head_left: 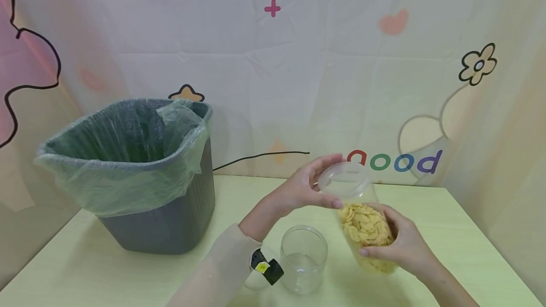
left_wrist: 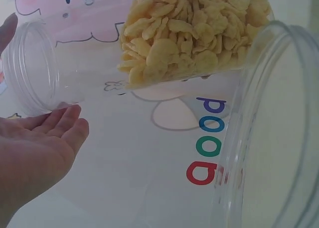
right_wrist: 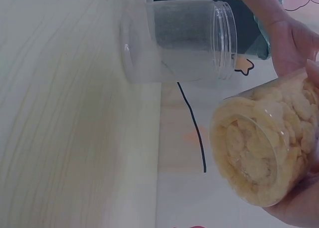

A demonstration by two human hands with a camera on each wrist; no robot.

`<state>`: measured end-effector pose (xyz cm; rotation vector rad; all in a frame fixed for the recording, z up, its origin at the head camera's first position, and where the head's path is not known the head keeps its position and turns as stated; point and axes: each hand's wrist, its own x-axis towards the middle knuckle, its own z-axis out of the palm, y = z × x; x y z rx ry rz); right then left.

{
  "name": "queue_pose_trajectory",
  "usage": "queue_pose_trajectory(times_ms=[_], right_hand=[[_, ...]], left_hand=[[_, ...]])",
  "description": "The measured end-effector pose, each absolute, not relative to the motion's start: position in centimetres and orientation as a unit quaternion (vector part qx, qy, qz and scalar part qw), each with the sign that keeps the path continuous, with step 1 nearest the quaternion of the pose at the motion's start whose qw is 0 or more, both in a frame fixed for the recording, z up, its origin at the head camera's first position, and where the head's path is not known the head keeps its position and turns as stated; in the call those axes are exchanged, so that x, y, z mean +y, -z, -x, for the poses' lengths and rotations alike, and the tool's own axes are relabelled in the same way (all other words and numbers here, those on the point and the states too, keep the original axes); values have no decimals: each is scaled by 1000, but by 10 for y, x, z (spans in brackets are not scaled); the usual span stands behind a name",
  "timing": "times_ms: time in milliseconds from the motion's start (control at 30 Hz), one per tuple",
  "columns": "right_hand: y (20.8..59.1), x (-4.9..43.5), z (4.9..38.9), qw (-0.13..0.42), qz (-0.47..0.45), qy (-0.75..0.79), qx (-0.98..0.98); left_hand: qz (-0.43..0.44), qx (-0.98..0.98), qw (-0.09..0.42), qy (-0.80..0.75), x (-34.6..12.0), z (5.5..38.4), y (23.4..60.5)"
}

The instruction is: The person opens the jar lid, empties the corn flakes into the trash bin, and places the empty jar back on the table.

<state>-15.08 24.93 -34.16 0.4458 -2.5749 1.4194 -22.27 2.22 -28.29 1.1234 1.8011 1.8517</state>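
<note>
A clear plastic jar of yellow flakes (head_left: 367, 226) is held tilted above the table, its top leaning left. My right hand (head_left: 403, 245) grips it around the lower body, thumb in front. My left hand (head_left: 304, 186) is at the jar's frosted round top (head_left: 344, 180), thumb on the near side and fingers behind. In the left wrist view, fingertips (left_wrist: 75, 120) touch the ridged rim from below. An empty clear jar (head_left: 304, 259) stands upright and uncovered left of the flakes; the right wrist view shows its threaded neck (right_wrist: 225, 41).
A grey bin (head_left: 170, 221) with a green plastic liner (head_left: 128, 188) stands at the left. A clear round piece (head_left: 256, 281) lies on the pale table (head_left: 452, 269), partly hidden by the left wrist and its camera (head_left: 268, 267). A printed curtain (head_left: 298, 84) hangs behind.
</note>
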Motion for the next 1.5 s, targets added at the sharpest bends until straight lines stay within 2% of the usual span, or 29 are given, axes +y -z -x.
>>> queue_pose_trajectory(times_ms=[167, 300, 600, 733, 1500], right_hand=[[343, 249, 150, 76, -168, -486, -854], [345, 249, 150, 81, -169, -483, -856], [346, 248, 151, 91, -144, -465, -869], [345, 248, 151, 97, -136, -456, -874], [346, 249, 152, 90, -128, -453, -877]], left_hand=[[-415, 610, 167, -654, 24, 226, 284], [-400, 615, 164, -659, 24, 226, 286], [-333, 659, 89, -669, 31, 216, 288], [-315, 670, 72, -669, 35, 215, 288], [-292, 664, 69, -685, 36, 215, 288]])
